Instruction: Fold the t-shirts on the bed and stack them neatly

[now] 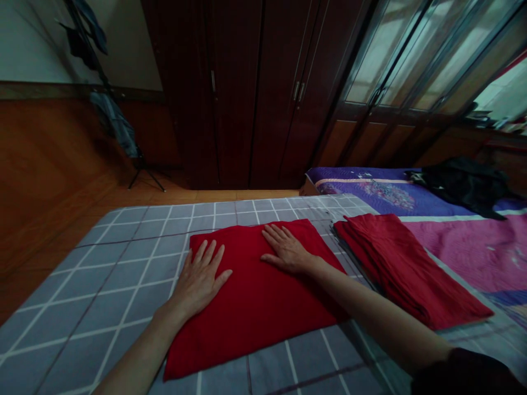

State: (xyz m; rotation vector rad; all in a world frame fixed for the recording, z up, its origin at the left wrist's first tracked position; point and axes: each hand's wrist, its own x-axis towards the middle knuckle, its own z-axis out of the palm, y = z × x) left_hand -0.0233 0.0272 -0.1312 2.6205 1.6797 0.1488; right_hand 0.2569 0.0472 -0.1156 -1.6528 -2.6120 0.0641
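Observation:
A folded red cloth (255, 307) lies flat on a grey checked bedsheet (123, 280) in front of me. My left hand (200, 280) rests on its left side, palm down with the fingers spread. Near the far edge of the cloth, my right hand (286, 249) lies flat, fingers stretched out and pointing left. Neither hand grasps anything. To the right sits a stack of folded red cloths (403, 263), with a dark layer showing along its left side.
Beyond the stack is a second bed with a purple and pink cover (461, 247) and a black garment (465, 181) on it. Dark wooden wardrobes (255, 99) line the far wall. A coat stand (142, 159) with hanging clothes stands at the left.

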